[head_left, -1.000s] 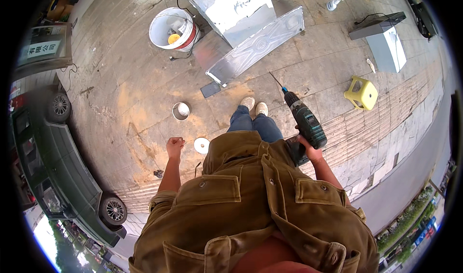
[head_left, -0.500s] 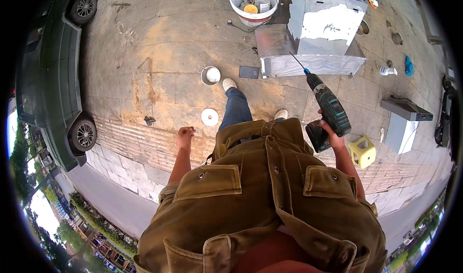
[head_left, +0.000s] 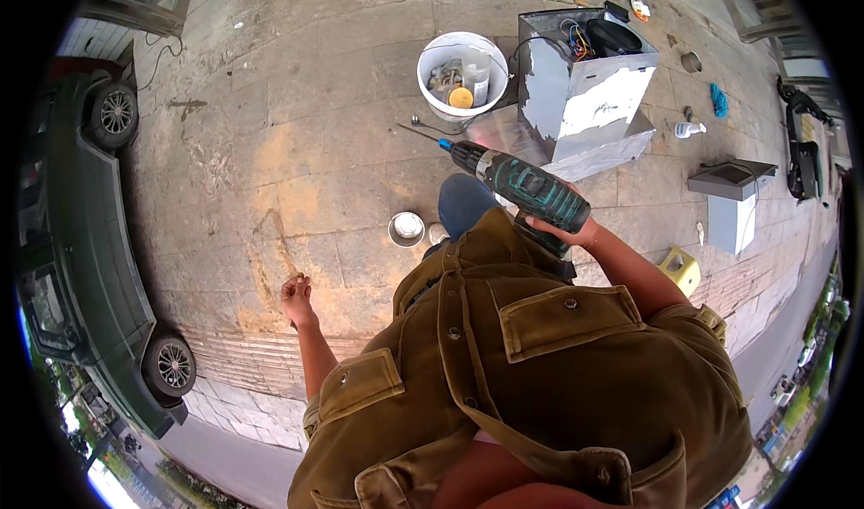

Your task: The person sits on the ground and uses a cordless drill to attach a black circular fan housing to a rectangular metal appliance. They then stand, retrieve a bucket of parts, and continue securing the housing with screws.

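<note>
My right hand (head_left: 576, 232) grips a black and teal cordless drill (head_left: 533, 190) by its handle, in front of my body. A long thin bit (head_left: 419, 134) sticks out of its chuck toward the upper left. Off to the left, my left hand (head_left: 298, 298) hangs over the paving with its fingers curled together; anything small between them is too tiny to name. Beyond the drill stands a grey metal cabinet (head_left: 589, 95) with peeling white covering and wires at its open top. A flat metal panel (head_left: 605, 156) lies at its foot, partly behind the drill.
A white bucket (head_left: 430, 101) with bottles and loose bits stands left of the cabinet. A small round tin (head_left: 407, 229) is by my foot. To the right are a yellow stool (head_left: 679, 270), a grey box (head_left: 731, 224) and a spray bottle (head_left: 689, 129). A dark green car (head_left: 90, 239) is parked left.
My right hand has brought the drill leftward across my body, and its bit now points more to the left. My left hand has moved left and a little lower. The whole view has shifted.
</note>
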Demonstrator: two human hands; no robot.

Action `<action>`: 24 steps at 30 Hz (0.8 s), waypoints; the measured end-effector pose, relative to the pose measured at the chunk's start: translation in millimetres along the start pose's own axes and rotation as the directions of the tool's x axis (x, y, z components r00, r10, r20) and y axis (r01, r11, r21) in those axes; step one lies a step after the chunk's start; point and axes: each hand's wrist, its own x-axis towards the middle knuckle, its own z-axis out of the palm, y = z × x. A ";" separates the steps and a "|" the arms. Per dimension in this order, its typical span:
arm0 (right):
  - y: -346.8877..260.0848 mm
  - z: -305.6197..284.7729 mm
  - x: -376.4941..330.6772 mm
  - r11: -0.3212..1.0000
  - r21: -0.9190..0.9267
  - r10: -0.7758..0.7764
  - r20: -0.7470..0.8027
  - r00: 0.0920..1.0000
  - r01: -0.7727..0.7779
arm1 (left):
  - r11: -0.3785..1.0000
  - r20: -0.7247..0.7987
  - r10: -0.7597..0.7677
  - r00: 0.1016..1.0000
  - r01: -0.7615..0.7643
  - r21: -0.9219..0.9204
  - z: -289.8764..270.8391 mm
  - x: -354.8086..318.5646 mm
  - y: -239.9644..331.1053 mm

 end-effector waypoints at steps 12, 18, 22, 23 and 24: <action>-32.5 -52.3 287.4 0.973 0.216 -0.101 0.095 0.990 0.079 | 0.979 0.168 0.206 0.964 -0.203 -0.034 190.3 171.9 224.6; -58.1 -99.5 368.2 0.977 0.107 -0.179 -0.061 0.982 0.185 | 0.984 0.269 0.173 0.947 -0.156 -0.086 304.4 219.5 352.9; -62.9 -123.2 410.2 0.971 0.228 -0.044 -0.111 0.993 0.068 | 0.987 0.446 0.119 0.887 -0.056 -0.152 405.2 285.6 422.5; -59.1 -128.1 418.4 0.978 0.197 -0.042 -0.156 0.987 0.073 | 0.985 0.506 0.105 0.856 -0.019 -0.172 436.6 304.0 438.2; -55.0 -129.8 427.9 0.982 0.170 -0.041 -0.201 0.979 0.076 | 0.986 0.567 0.094 0.819 0.002 -0.168 467.0 319.7 455.9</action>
